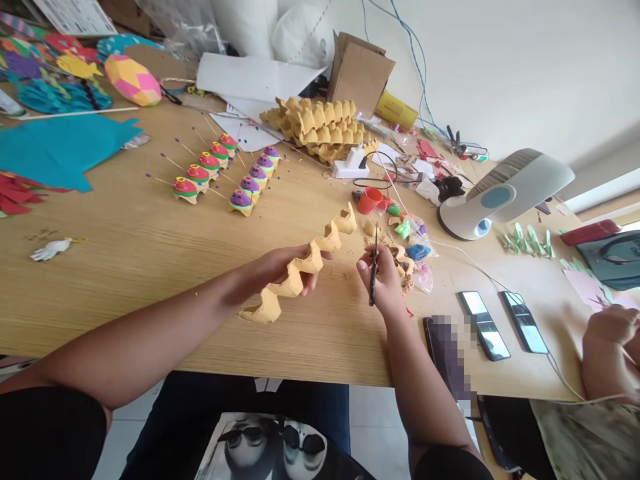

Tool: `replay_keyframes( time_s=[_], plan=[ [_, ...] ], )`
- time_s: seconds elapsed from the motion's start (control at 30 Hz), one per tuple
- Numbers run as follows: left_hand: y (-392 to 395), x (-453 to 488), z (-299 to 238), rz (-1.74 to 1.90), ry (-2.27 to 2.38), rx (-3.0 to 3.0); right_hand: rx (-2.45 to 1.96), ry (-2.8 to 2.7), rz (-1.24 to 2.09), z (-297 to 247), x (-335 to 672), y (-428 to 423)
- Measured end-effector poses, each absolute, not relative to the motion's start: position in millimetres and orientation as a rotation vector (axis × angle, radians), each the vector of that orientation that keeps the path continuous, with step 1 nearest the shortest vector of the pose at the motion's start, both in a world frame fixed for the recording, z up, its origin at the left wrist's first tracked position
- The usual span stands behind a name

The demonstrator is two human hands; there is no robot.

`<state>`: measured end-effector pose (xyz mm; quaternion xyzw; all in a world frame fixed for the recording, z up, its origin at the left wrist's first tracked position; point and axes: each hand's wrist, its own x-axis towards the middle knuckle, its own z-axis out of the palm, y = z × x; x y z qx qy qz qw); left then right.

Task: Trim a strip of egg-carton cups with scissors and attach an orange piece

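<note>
A long yellow strip of egg carton (306, 261) with a wavy cut edge is held in my left hand (280, 265), whose fingers wrap it from behind and below. My right hand (387, 277) grips black-handled scissors (374, 270), with the blades pointing up and away from me. The scissors stand apart from the strip, to its right. Just beyond my right hand lie carton scraps (404, 263), a blue clay lump (419, 252) and a red cup (370, 199).
Painted carton rows (250, 190) with pins stand at centre-left. Stacked yellow egg cartons (320, 127), a power strip (350, 165) and a white fan (500, 193) lie beyond. Phones (485, 327) rest at right, near a co-worker's hand (613, 327). A small white glove-like piece (51, 249) lies left.
</note>
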<state>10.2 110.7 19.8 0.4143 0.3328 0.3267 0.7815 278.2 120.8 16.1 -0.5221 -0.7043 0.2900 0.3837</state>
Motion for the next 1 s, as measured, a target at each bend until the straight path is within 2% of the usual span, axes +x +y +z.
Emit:
replay_keyframes(
  time_s=[0.13, 0.5, 1.0],
  plan=[
    [114, 9, 19, 0.59, 0.695, 0.906, -1.373, -1.802, 0.767, 12, 275, 122],
    [116, 9, 5, 0.676, 0.748, 0.923, -1.252, -1.937, 0.781, 9, 269, 119],
    [107, 23, 12, 0.702, 0.839, 0.915, -1.226, -2.068, 0.672, 20, 262, 108]
  ],
)
